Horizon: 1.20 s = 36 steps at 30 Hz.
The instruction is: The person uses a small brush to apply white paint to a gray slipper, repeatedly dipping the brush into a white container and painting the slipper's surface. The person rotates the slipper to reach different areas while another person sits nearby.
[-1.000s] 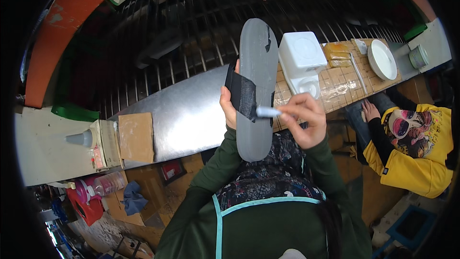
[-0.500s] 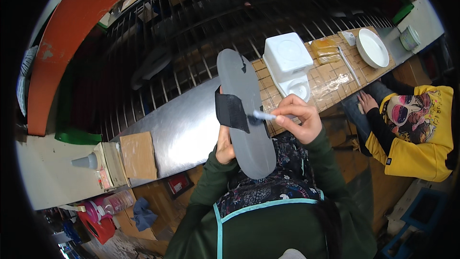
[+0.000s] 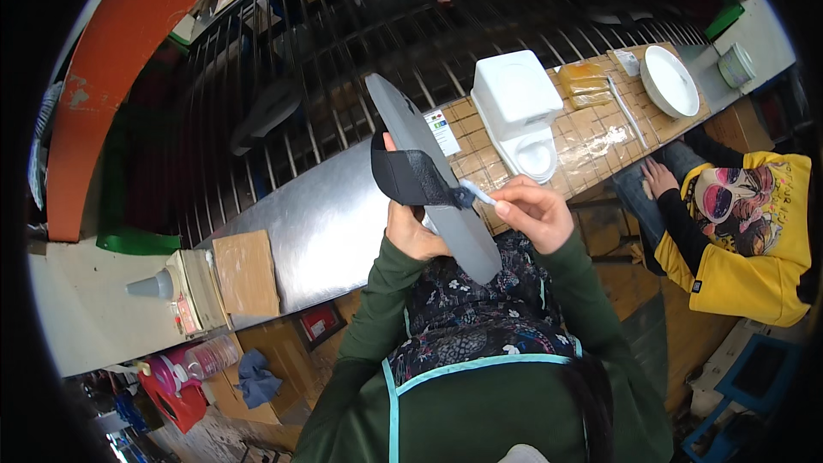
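Observation:
My left hand (image 3: 414, 233) grips a grey slide-sandal sole (image 3: 470, 244) from beneath and its left side, with fingertips showing above the strap. A wide black strap (image 3: 403, 173) stands out from the sole's left side. Between thumb and fingers, my right hand (image 3: 540, 213) pinches a small brush (image 3: 477, 192) with a pale handle. Its dark tip touches the sole by the strap's lower right end. The sandal is tilted, so the sole shows narrow.
A white dispenser (image 3: 516, 94) with a small cup stands on the cardboard-covered bench (image 3: 591, 139). Beyond are a yellowish block (image 3: 585, 86), a white stick (image 3: 628, 111) and a white bowl (image 3: 670, 81). A moving rack of metal rods (image 3: 343, 69) runs behind. A person in yellow (image 3: 746, 236) sits at right.
The sandal has turned more edge-on, and its lower end has risen. My left hand has shifted up and right along the sole. The brush tip has moved slightly up to the strap's end.

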Motion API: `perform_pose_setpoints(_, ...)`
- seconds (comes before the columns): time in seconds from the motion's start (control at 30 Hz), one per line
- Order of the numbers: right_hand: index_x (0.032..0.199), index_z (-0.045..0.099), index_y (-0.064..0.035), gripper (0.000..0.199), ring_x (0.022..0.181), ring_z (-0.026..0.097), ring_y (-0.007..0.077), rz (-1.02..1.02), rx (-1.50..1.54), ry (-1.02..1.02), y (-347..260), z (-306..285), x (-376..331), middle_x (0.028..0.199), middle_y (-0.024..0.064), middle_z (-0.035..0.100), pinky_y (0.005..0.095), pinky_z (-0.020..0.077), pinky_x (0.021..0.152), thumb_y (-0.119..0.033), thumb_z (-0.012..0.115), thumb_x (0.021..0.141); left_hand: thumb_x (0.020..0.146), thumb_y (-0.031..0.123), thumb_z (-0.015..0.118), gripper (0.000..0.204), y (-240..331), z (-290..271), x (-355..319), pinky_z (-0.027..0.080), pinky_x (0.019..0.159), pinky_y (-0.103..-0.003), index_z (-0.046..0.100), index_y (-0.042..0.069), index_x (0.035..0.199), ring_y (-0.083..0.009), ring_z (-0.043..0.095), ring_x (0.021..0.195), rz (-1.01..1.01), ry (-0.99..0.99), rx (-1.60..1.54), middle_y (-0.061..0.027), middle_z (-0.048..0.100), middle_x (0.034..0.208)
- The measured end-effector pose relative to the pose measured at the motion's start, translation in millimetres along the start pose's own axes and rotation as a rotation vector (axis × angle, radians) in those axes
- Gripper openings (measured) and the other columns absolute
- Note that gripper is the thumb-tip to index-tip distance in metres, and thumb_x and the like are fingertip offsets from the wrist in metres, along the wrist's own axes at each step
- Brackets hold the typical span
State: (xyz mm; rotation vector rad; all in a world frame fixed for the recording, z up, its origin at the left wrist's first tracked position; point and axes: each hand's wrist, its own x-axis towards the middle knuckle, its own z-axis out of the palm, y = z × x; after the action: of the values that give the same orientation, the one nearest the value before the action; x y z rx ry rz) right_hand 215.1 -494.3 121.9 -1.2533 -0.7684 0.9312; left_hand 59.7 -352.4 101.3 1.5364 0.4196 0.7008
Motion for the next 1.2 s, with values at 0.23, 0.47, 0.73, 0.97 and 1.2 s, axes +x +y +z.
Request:
perform_pose_setpoints(0.23,0.098,0.072,0.0001,0.015,0.077,0.056,0.0092,-0.086,-0.174,0.027,-23,-9,-25,0.088,0.0043,0.057,0.0219,0.0458,0.069,-0.003,0.067,0.084,0.044,0.029,0.096,0.133,6,-22,14,0.047,0.088,-0.035,0.017,-0.007,0.145,-0.0214,0.06,0.097,0.166,0.027,0.497,-0.0155,0.06,0.11)
perform_pose_setpoints(0.47,0.097,0.073,-0.0022,0.015,0.069,0.054,0.008,-0.214,-0.433,0.094,-22,-7,-23,0.084,0.0032,0.056,0.022,0.0441,0.059,-0.004,0.069,0.082,0.034,0.046,0.094,0.148,5,-20,16,0.046,0.093,-0.04,0.013,-0.012,0.144,-0.0376,0.053,0.115,0.278,0.016,0.509,-0.0297,0.017,0.145)
perform_pose_setpoints(0.73,0.094,0.074,-0.0052,0.015,0.053,0.052,0.0086,-0.353,-0.635,0.149,-21,-2,-13,0.081,0.0028,0.057,0.0217,0.0403,0.05,-0.006,0.072,0.08,0.031,0.048,0.093,0.152,0,-21,9,0.029,0.11,-0.045,0.012,-0.012,0.144,-0.0471,0.023,0.138,0.187,-0.028,0.612,-0.0346,0.01,0.151)
perform_pose_setpoints(0.97,0.094,0.075,-0.0105,0.018,0.053,0.049,0.0067,-0.397,-0.794,0.211,-20,2,-10,0.082,-0.0022,0.057,0.0269,0.0306,0.064,-0.011,0.074,0.076,0.031,0.053,0.091,0.149,3,-18,12,0.023,0.112,-0.049,0.018,-0.013,0.142,-0.0475,0.013,0.141,0.234,-0.05,0.632,-0.036,0.012,0.15)
perform_pose_setpoints(1.2,0.096,0.074,-0.0125,0.023,0.058,0.049,0.0081,-0.51,-0.953,0.273,-22,7,-13,0.083,-0.0028,0.057,0.0298,0.0265,0.069,-0.009,0.073,0.072,0.033,0.057,0.089,0.142,3,-17,7,0.021,0.112,-0.05,0.027,-0.014,0.139,-0.0482,0.012,0.141,0.323,-0.073,0.736,-0.035,0.013,0.15)
